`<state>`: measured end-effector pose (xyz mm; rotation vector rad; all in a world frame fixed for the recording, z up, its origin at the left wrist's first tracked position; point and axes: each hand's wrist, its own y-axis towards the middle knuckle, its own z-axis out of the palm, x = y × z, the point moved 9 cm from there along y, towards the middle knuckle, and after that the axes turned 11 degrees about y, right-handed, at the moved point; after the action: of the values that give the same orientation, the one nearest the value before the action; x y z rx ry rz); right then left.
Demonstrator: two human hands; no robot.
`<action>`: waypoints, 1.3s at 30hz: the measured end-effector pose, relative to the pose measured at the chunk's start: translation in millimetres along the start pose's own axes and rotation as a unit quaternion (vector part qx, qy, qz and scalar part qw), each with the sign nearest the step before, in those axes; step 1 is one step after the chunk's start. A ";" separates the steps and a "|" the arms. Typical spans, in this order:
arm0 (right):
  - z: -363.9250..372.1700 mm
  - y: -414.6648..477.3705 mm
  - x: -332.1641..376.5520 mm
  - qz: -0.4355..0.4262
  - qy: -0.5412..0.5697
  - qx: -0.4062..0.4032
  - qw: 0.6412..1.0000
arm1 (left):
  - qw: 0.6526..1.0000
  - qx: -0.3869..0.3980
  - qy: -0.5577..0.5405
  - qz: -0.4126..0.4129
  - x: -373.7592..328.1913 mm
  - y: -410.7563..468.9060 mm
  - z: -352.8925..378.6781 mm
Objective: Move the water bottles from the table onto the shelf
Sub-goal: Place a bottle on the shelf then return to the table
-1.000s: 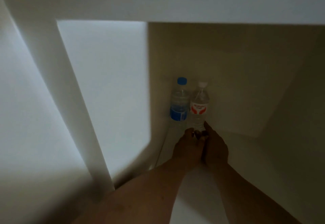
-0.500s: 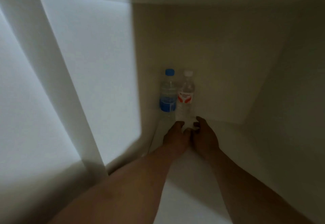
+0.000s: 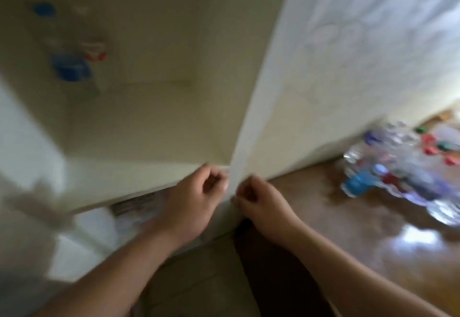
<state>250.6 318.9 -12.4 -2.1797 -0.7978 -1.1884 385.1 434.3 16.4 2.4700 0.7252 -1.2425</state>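
The view is blurred by motion. Two water bottles stand side by side at the back left of the white shelf [image 3: 139, 167]: a blue-capped, blue-labelled bottle [image 3: 67, 65] and a white-capped, red-labelled bottle [image 3: 93, 50]. My left hand [image 3: 196, 197] and my right hand [image 3: 258, 204] hover at the shelf's front edge, either side of its white side panel [image 3: 273, 92]. Both have loosely curled fingers with nothing in them. A cluster of several clear water bottles [image 3: 398, 167] lies on the brown wooden table [image 3: 348, 229] at the right.
A lower shelf compartment under my left hand holds a blurred object [image 3: 134, 207]. A light curtain or wall [image 3: 385, 42] rises behind the table. A tiled floor [image 3: 199, 279] shows between the shelf and the table.
Both hands let go of the red-labelled bottle and pulled back out of the shelf to its front edge. The view swung right, bringing the table and its bottles into sight.
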 end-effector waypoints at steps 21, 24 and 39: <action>-355.6 -206.4 -367.8 0.350 0.089 -0.233 0.903 | 0.927 0.338 0.149 0.060 -211.7 57.3 463.9; -407.9 -196.3 -412.3 0.345 0.080 -0.230 0.907 | 0.918 0.361 0.155 0.058 -239.1 63.7 527.6; -601.2 -161.7 -517.9 0.298 0.079 -0.342 0.888 | 0.934 0.327 0.139 0.043 -357.0 119.1 709.9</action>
<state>-423.9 -108.2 -148.2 -2.5204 0.4399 -1.3980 -201.3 -100.0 -111.2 3.2225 0.2681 -1.2637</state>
